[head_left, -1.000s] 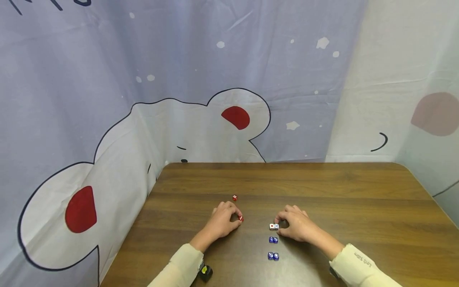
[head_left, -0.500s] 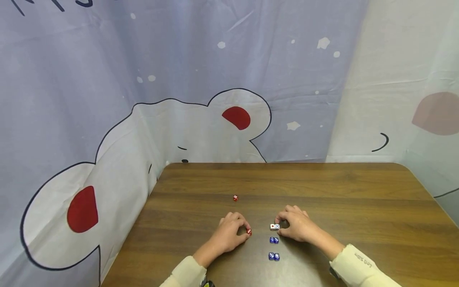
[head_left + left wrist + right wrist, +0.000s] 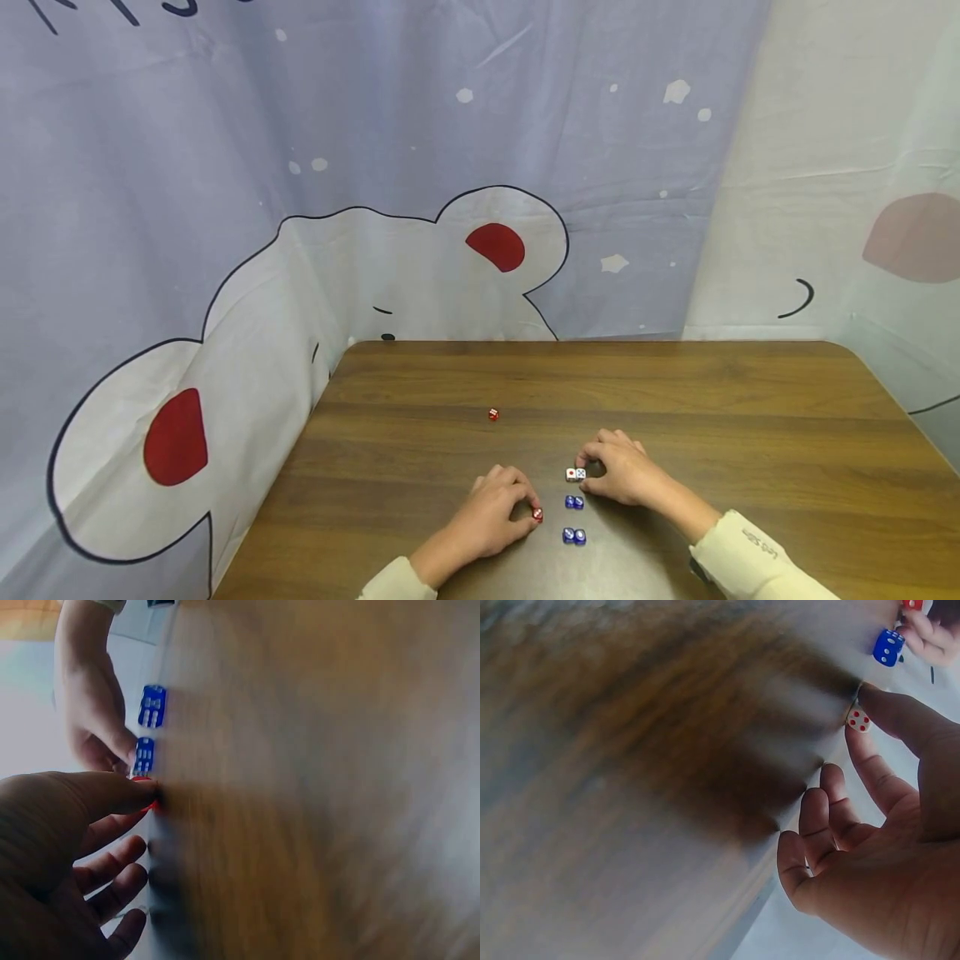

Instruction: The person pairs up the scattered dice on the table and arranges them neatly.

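Observation:
Between its thumb and index finger my left hand (image 3: pixel 495 512) pinches a red die (image 3: pixel 537 515), left of the blue dice. The same red die (image 3: pixel 147 795) is partly covered by the thumb in the left wrist view. My right hand (image 3: pixel 618 473) has thumb and index finger on the right-hand one of two white dice (image 3: pixel 572 474) set side by side. In the right wrist view this white die (image 3: pixel 859 720) sits between the fingertips, red pips showing. Two blue dice (image 3: pixel 574 502) form a pair just nearer, and another blue pair (image 3: pixel 574 537) lies nearer still.
A second red die (image 3: pixel 493 414) lies alone farther back on the brown wooden table (image 3: pixel 712 400). Behind the table and along its sides hangs a printed curtain (image 3: pixel 360 275).
My left hand has moved right and nearer to me, carrying the red die toward the blue dice. The right hand stays at the white dice; the other dice have not moved.

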Available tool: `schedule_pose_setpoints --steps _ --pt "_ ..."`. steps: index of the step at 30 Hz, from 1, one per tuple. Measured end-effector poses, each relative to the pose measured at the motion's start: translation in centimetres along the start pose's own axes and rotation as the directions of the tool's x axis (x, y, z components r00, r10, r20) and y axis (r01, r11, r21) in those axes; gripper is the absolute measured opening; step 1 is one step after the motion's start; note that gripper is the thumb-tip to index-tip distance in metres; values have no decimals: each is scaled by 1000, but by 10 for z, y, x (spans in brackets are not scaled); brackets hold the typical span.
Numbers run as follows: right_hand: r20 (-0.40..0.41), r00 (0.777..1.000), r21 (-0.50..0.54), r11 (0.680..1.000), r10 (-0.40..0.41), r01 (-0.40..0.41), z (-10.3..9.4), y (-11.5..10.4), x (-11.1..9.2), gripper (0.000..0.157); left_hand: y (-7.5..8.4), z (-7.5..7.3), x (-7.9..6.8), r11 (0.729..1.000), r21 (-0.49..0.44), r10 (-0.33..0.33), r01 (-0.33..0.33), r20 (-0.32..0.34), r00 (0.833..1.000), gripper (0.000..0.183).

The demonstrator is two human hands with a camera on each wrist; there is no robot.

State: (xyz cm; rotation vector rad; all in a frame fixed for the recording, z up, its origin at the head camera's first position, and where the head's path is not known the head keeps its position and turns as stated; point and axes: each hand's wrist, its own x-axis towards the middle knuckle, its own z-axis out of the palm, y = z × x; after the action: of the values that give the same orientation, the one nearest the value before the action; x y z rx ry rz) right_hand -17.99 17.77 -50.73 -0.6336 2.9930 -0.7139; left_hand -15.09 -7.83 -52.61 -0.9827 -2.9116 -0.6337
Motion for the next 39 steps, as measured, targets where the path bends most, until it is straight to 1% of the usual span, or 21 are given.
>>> schedule_pose_setpoints --steps 8,15,22,29,35,39 --pt "13 1000 -3 1000 2 -2 0 -1 1 24 9 4 -6 999 27 44 -44 15 999 13" --pt "16 1000 -2 1000 -3 3 0 -1 4 24 20 6 -11 993 36 107 -108 26 994 12" --pt "25 1000 -20 1000 -18 19 -2 -3 10 21 28 8 -11 989 45 139 -141 35 990 12" --pt "53 999 -8 1000 -3 3 -5 -8 24 20 31 8 -14 984 40 173 -174 23 985 11" --pt "48 999 -3 1000 -18 18 -6 -13 40 16 32 10 -17 982 14 185 -186 45 982 10" --pt "61 998 2 1000 -8 8 -6 -17 53 14 34 11 -18 975 28 218 -219 32 975 9"
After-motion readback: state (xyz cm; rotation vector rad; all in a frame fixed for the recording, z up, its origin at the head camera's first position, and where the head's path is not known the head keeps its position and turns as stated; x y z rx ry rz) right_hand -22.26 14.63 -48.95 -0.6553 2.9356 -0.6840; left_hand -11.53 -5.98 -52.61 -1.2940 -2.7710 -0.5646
